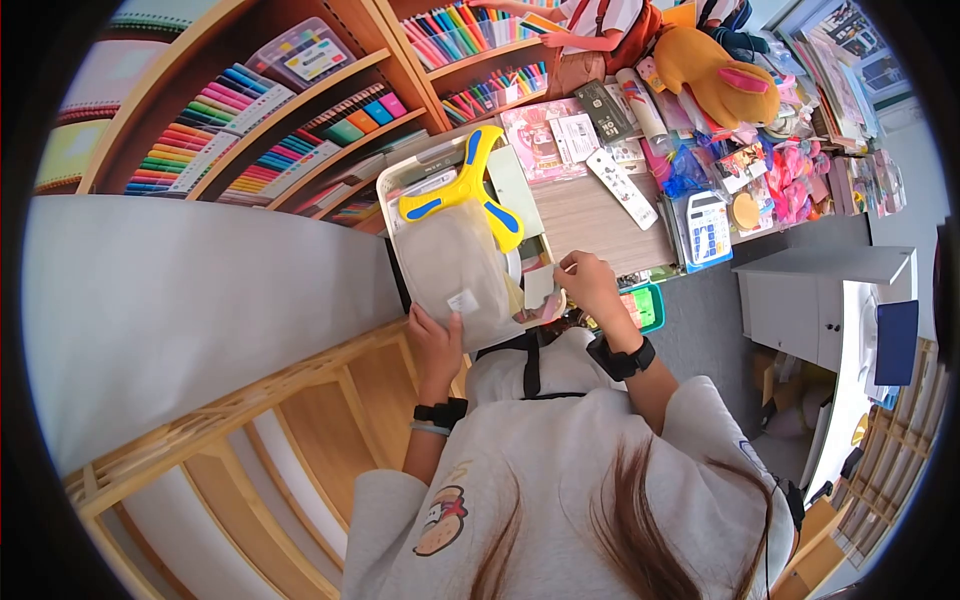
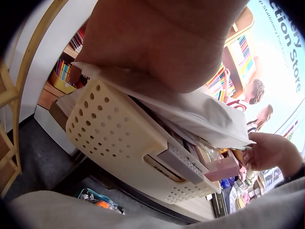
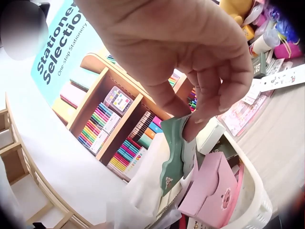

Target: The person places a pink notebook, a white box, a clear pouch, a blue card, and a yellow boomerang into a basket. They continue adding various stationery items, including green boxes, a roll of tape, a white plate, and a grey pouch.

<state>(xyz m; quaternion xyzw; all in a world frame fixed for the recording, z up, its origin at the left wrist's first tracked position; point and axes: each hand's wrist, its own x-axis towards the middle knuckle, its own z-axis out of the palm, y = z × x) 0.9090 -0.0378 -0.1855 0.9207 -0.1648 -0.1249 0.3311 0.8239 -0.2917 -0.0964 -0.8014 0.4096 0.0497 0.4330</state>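
Observation:
A cream basket (image 2: 102,124) with a perforated wall sits before the person, packed with flat items. Over its left part lies a whitish translucent pouch (image 1: 455,270) with a small label. The left hand (image 1: 437,340) holds this pouch by its near edge, thumb on its face. Between thumb and fingers, the right hand (image 3: 190,62) pinches a green card sleeve (image 3: 174,152) with a wavy edge, above the basket's right side. Beside the sleeve, a pink card box (image 3: 209,191) stands in the basket. A yellow and blue three-armed object (image 1: 465,190) lies across the basket's far end.
Shelves of coloured pens (image 1: 185,150) rise behind the basket. To the right, the table (image 1: 590,225) bears a calculator (image 1: 708,228), a white printed strip (image 1: 620,188) and a yellow plush toy (image 1: 715,75). A green tray (image 1: 652,306) is below the table edge. Other people stand at the far side.

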